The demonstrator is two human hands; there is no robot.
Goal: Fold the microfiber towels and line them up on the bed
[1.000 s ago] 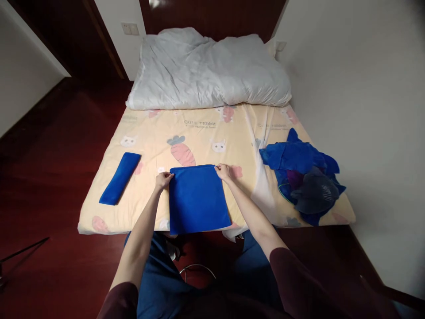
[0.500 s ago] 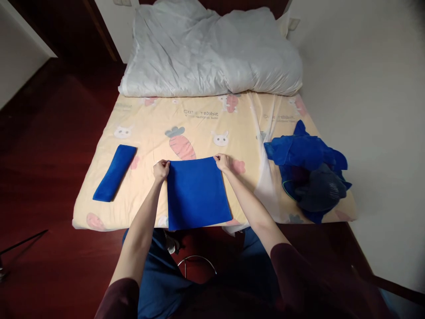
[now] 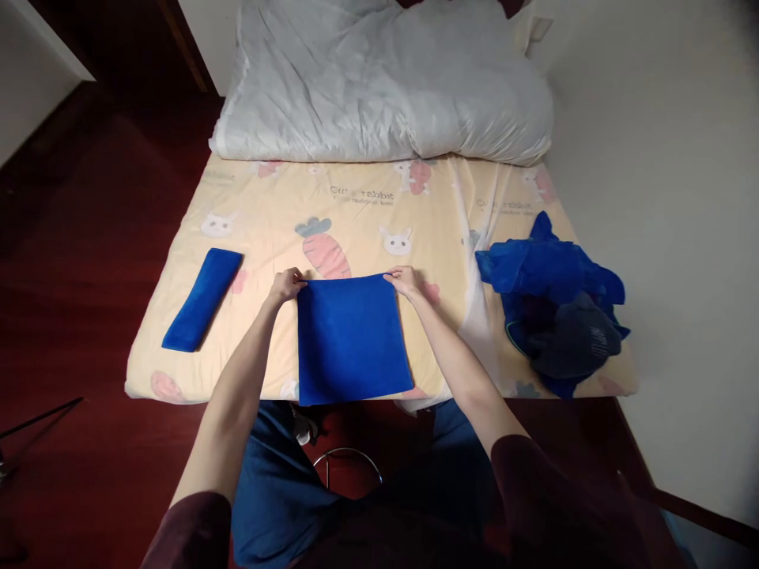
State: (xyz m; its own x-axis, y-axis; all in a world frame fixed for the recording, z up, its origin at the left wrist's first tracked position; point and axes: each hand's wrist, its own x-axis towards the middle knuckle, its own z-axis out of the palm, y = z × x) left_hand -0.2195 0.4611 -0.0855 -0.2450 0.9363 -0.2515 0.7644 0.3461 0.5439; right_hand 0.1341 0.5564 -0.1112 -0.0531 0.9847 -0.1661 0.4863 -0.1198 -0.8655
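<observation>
A blue cloth [image 3: 354, 340] lies flat in a near-square at the front edge of the bed. Its far left corner is pinched by my left hand [image 3: 288, 284], and my right hand [image 3: 402, 280] pinches the far right corner. To the left rests a narrow folded blue cloth [image 3: 202, 300], set at a slant. A loose heap of blue cloths [image 3: 549, 273] lies on the right side of the bed, with a dark grey-blue piece [image 3: 578, 338] on its near part.
The bed [image 3: 266, 221] has a yellow sheet printed with rabbits and carrots. A bunched white quilt [image 3: 379, 87] covers its far end. A wall stands close on the right. Below the near edge, a curved metal rim [image 3: 349, 452] shows between my legs.
The view has shifted slightly. Both hands still hold the cloth's far corners, with the left hand's fingers now more extended over its corner. The cloth lies almost as before.
</observation>
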